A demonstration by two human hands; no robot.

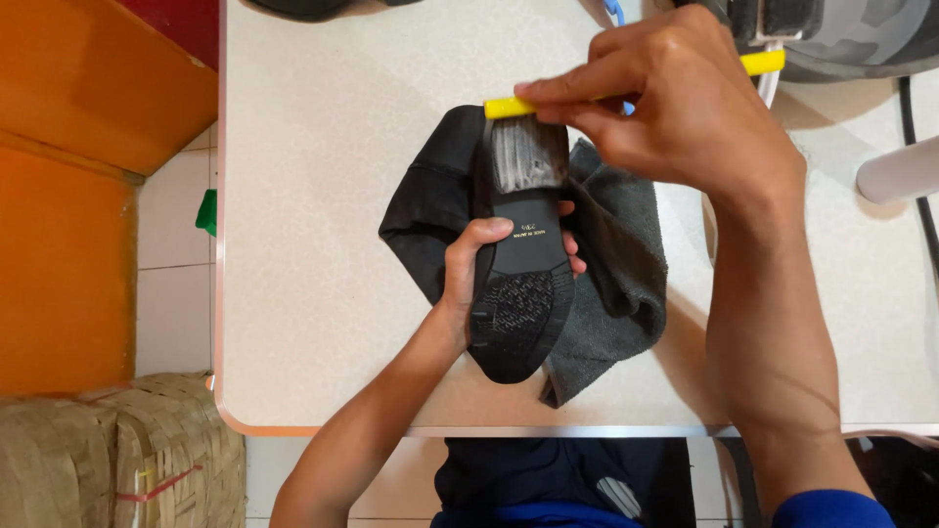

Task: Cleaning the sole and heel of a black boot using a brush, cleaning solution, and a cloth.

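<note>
Shoe [518, 293] work fills the middle of a pale speckled table [323, 196]: a black shoe lies sole-up at the centre, its toe pointing toward six o'clock and its heel toward twelve. The person's left hand [469, 269] comes in from seven o'clock and wraps around the shoe's waist, thumb curled over the near edge of the sole and fingertips just showing on the far side at three o'clock, so the hand is closed firmly on the shoe. The right hand [675, 103] reaches in from four o'clock and hovers at one o'clock of the shoe, fingers pressed together and pinching a yellow-handled brush [509, 107] whose handle runs across from nine to three o'clock. The brush's grey bristles [528, 156] point down and touch the heel end of the sole. Under the shoe lies a dark grey cloth [616, 264], bunched and spreading out toward three and five o'clock, with a blacker fold at ten o'clock. Off the table at eight o'clock stands a woven basket [147, 450], and an orange surface [68, 196] runs along nine o'clock.
</note>
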